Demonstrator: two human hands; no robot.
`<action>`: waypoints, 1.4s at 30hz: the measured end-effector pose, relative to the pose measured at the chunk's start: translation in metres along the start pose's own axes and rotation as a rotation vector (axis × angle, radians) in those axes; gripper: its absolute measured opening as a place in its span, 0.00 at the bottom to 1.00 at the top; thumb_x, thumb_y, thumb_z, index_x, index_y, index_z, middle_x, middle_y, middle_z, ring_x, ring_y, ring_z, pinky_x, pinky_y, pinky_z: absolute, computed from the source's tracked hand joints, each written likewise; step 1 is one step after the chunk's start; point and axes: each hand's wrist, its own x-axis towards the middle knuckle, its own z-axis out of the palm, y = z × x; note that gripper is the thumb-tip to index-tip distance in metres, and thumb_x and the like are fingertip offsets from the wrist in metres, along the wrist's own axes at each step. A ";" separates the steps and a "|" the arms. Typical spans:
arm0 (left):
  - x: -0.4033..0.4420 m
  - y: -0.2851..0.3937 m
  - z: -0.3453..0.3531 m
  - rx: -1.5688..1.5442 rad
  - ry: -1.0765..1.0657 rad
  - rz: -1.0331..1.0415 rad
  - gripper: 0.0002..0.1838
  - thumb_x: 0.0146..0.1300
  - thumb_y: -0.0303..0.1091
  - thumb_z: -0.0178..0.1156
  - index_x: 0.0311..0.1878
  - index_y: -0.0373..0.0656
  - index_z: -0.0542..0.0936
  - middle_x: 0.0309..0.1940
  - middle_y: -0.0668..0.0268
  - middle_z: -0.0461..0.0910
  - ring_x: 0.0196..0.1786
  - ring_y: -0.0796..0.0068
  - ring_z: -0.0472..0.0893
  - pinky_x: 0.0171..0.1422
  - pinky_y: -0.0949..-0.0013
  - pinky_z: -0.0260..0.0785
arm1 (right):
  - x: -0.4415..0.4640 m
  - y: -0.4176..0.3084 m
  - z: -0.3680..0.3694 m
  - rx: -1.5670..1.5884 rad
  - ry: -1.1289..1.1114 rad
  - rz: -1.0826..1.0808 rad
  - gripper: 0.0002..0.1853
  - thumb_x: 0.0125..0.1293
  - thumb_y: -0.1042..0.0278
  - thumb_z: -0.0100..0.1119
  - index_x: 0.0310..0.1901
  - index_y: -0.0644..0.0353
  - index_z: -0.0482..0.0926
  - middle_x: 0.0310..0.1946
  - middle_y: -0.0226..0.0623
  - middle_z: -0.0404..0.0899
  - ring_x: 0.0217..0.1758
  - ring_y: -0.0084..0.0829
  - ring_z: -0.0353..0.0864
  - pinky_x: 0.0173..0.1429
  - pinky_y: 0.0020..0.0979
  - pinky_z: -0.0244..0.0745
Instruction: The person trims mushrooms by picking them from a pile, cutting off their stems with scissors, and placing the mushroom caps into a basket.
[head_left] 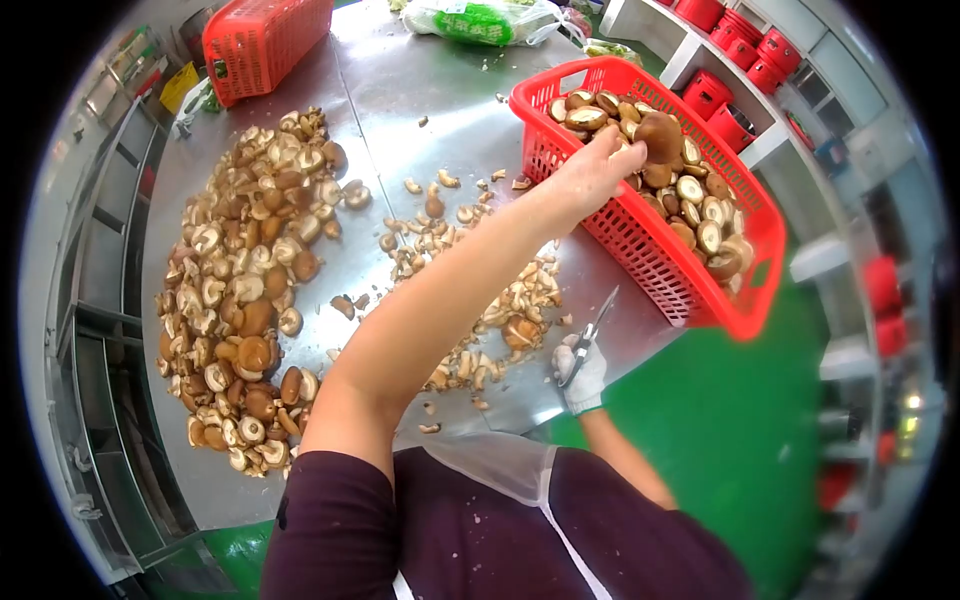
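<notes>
My bare left hand [598, 172] reaches across my body to the red plastic basket [640, 232], its fingers closed around a large brown-capped mushroom [659, 137] above the basket's contents. Under it the basket holds many trimmed mushrooms [708, 236], several showing pale cut undersides. By the table's front edge, my right hand [586, 380], in a white glove, grips scissors [594, 330] with dark handles, the blades pointing away from me. Close to it lies a scatter of cut mushroom stems [490, 330], partly hidden behind my left forearm.
A big heap of mushrooms [245, 270] covers the left side of the metal table [390, 85]. Another red basket [265, 48] stands at the far left. A plastic bag with green print [480, 24] lies at the back. Shelves with red containers [708, 92] are at right.
</notes>
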 end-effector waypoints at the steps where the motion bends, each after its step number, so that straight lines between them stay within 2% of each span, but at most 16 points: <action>1: -0.014 0.011 -0.004 0.189 -0.017 -0.138 0.31 0.71 0.47 0.52 0.70 0.38 0.63 0.65 0.59 0.71 0.60 0.63 0.76 0.64 0.60 0.68 | -0.001 -0.001 0.001 0.011 -0.010 -0.034 0.06 0.64 0.74 0.59 0.40 0.59 0.73 0.20 0.28 0.72 0.17 0.19 0.68 0.20 0.21 0.65; 2: -0.024 -0.003 -0.015 0.181 -0.040 -0.116 0.27 0.71 0.43 0.52 0.67 0.36 0.66 0.58 0.59 0.74 0.56 0.65 0.76 0.61 0.62 0.69 | -0.002 0.001 0.004 0.025 -0.026 -0.062 0.04 0.66 0.72 0.58 0.39 0.59 0.73 0.20 0.28 0.71 0.16 0.20 0.67 0.20 0.22 0.64; 3: -0.035 -0.030 -0.033 0.180 -0.051 -0.101 0.24 0.71 0.40 0.52 0.63 0.35 0.69 0.52 0.59 0.77 0.53 0.68 0.77 0.59 0.65 0.70 | 0.012 0.009 -0.009 0.606 -0.136 0.282 0.13 0.72 0.57 0.48 0.35 0.58 0.73 0.16 0.29 0.67 0.14 0.22 0.63 0.18 0.24 0.59; 4: -0.053 -0.056 -0.052 0.185 -0.045 -0.096 0.20 0.70 0.37 0.52 0.60 0.34 0.73 0.46 0.59 0.79 0.50 0.70 0.78 0.56 0.67 0.72 | 0.015 0.008 -0.007 0.649 -0.164 0.303 0.23 0.74 0.47 0.38 0.32 0.57 0.73 0.15 0.29 0.64 0.13 0.23 0.61 0.17 0.24 0.55; 7: -0.152 -0.121 -0.093 0.287 0.096 -0.198 0.17 0.72 0.35 0.52 0.59 0.38 0.74 0.50 0.67 0.79 0.49 0.77 0.79 0.49 0.72 0.74 | 0.014 0.008 -0.005 0.512 -0.073 0.258 0.23 0.75 0.45 0.40 0.32 0.55 0.73 0.17 0.26 0.64 0.17 0.21 0.62 0.19 0.23 0.55; 9: -0.229 -0.153 -0.099 0.304 0.214 -0.282 0.13 0.71 0.31 0.54 0.55 0.38 0.76 0.45 0.67 0.81 0.44 0.77 0.81 0.47 0.72 0.75 | 0.006 0.010 -0.004 0.011 -0.087 -0.009 0.04 0.70 0.69 0.53 0.38 0.57 0.71 0.22 0.26 0.68 0.21 0.20 0.67 0.23 0.21 0.63; 10: -0.267 -0.155 -0.102 0.350 0.252 -0.310 0.12 0.70 0.30 0.54 0.53 0.39 0.78 0.43 0.67 0.82 0.41 0.77 0.81 0.46 0.72 0.75 | 0.006 0.015 -0.008 -0.010 -0.149 -0.092 0.07 0.64 0.78 0.56 0.40 0.57 0.70 0.24 0.27 0.70 0.23 0.20 0.70 0.24 0.21 0.66; 16: -0.393 -0.119 -0.170 1.272 0.914 -0.164 0.15 0.59 0.28 0.62 0.50 0.42 0.80 0.44 0.57 0.80 0.46 0.60 0.81 0.48 0.61 0.74 | 0.000 0.002 0.010 -0.138 -0.110 -0.062 0.07 0.64 0.76 0.57 0.41 0.56 0.71 0.26 0.25 0.72 0.22 0.16 0.70 0.23 0.19 0.66; 18: -0.398 -0.085 -0.188 1.479 0.959 -0.223 0.18 0.57 0.28 0.62 0.52 0.46 0.78 0.47 0.57 0.79 0.50 0.58 0.79 0.51 0.57 0.73 | 0.003 0.002 0.010 -0.186 -0.121 -0.090 0.07 0.64 0.75 0.57 0.41 0.55 0.71 0.26 0.24 0.72 0.22 0.16 0.69 0.22 0.18 0.65; 21: -0.408 -0.084 -0.228 1.468 0.560 -0.459 0.18 0.58 0.32 0.60 0.54 0.48 0.78 0.46 0.57 0.79 0.51 0.57 0.79 0.53 0.57 0.72 | 0.008 0.005 0.007 -0.134 -0.164 -0.057 0.07 0.64 0.74 0.58 0.41 0.55 0.72 0.25 0.24 0.71 0.21 0.16 0.69 0.22 0.19 0.65; 29: -0.375 -0.124 -0.267 1.174 0.852 -0.452 0.17 0.64 0.39 0.52 0.48 0.37 0.79 0.40 0.45 0.82 0.44 0.47 0.81 0.51 0.52 0.72 | -0.003 0.003 0.011 -0.153 -0.149 -0.112 0.08 0.65 0.74 0.59 0.43 0.56 0.71 0.25 0.26 0.72 0.22 0.18 0.71 0.23 0.19 0.66; 34: -0.363 -0.133 -0.267 0.440 0.987 -0.471 0.20 0.68 0.43 0.57 0.52 0.35 0.79 0.38 0.57 0.84 0.38 0.65 0.82 0.46 0.66 0.73 | -0.023 -0.010 0.027 -0.194 -0.199 -0.009 0.04 0.68 0.72 0.56 0.39 0.58 0.71 0.24 0.27 0.71 0.22 0.19 0.70 0.24 0.20 0.65; 37: -0.345 -0.121 -0.237 -0.177 0.923 -0.380 0.20 0.71 0.42 0.57 0.56 0.36 0.76 0.42 0.68 0.81 0.39 0.81 0.79 0.40 0.76 0.71 | -0.007 -0.002 0.030 0.488 -0.357 0.401 0.17 0.77 0.58 0.44 0.33 0.60 0.72 0.23 0.32 0.69 0.20 0.23 0.67 0.23 0.23 0.62; 38: -0.338 -0.111 -0.222 -0.209 0.877 -0.343 0.19 0.71 0.41 0.57 0.57 0.36 0.76 0.44 0.67 0.81 0.41 0.80 0.79 0.41 0.75 0.72 | -0.023 -0.027 0.048 0.142 -0.353 0.279 0.14 0.71 0.57 0.53 0.35 0.61 0.74 0.23 0.35 0.72 0.22 0.29 0.72 0.28 0.28 0.69; 40: -0.327 -0.096 -0.196 -0.280 0.786 -0.272 0.19 0.71 0.39 0.56 0.58 0.37 0.74 0.47 0.64 0.80 0.45 0.78 0.79 0.43 0.73 0.73 | -0.044 -0.053 0.076 -0.831 -0.461 -0.495 0.14 0.62 0.56 0.63 0.38 0.60 0.76 0.25 0.39 0.75 0.27 0.37 0.77 0.35 0.34 0.74; 42: -0.313 -0.083 -0.172 -0.409 0.787 -0.220 0.18 0.71 0.37 0.55 0.59 0.37 0.73 0.47 0.62 0.79 0.44 0.75 0.81 0.44 0.70 0.76 | -0.057 -0.080 0.101 -1.004 -0.584 -0.517 0.18 0.53 0.58 0.68 0.42 0.57 0.77 0.28 0.41 0.77 0.32 0.43 0.80 0.40 0.38 0.77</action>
